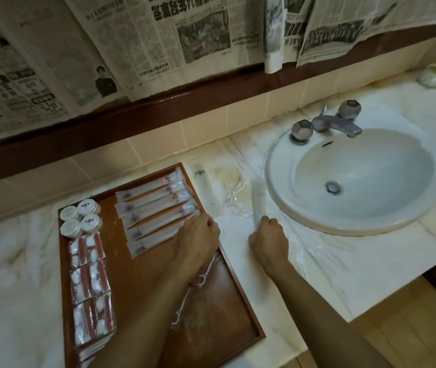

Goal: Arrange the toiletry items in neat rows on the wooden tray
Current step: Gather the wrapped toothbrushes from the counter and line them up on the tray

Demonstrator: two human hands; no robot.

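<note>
The wooden tray [240,296] lies on the counter, left of the sink. Several wrapped toothbrush packets [153,205] lie in a slanted row at its far end. Small round white jars [81,216] cluster in the far left corner, with red-and-white sachet packs [89,282] lined up below them. My left hand [201,240] rests on the right ends of the nearest toothbrush packets, fingers bent over them. My right hand [268,240] is closed around a clear wrapped packet [258,200] on the counter beside the tray. A clear bag with floss picks [201,282] lies under my left forearm.
A white basin [357,179] with a chrome faucet [328,123] fills the counter's right side. More clear wrappers [235,192] lie between tray and basin. A small cup [434,74] stands at the far right. Newspaper [158,35] covers the wall above a brown ledge.
</note>
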